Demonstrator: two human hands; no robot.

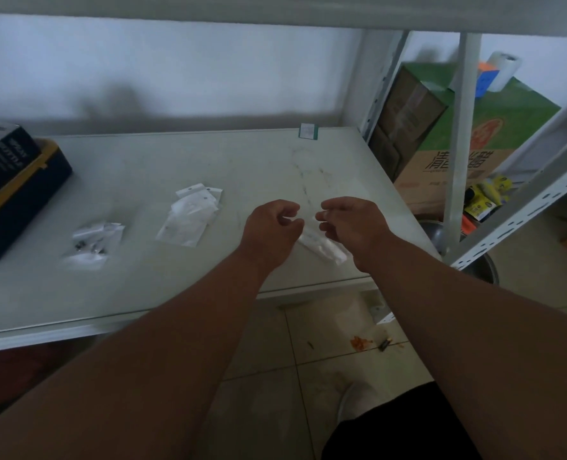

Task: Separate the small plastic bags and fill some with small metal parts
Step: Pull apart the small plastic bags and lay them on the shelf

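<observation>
Head view — hands point(275, 224) point(345, 224) pinch limp clear bag point(322, 245).

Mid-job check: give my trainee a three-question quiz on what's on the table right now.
1. True or false: both hands are at the clear bag above the table's right part.
2. Which pile holds dark metal parts: A, far-left bags; B, middle bags?
3. Fill in: the dark box with yellow trim sits at the table's ____ edge.

Key: 1 true; 2 A; 3 left.
</observation>
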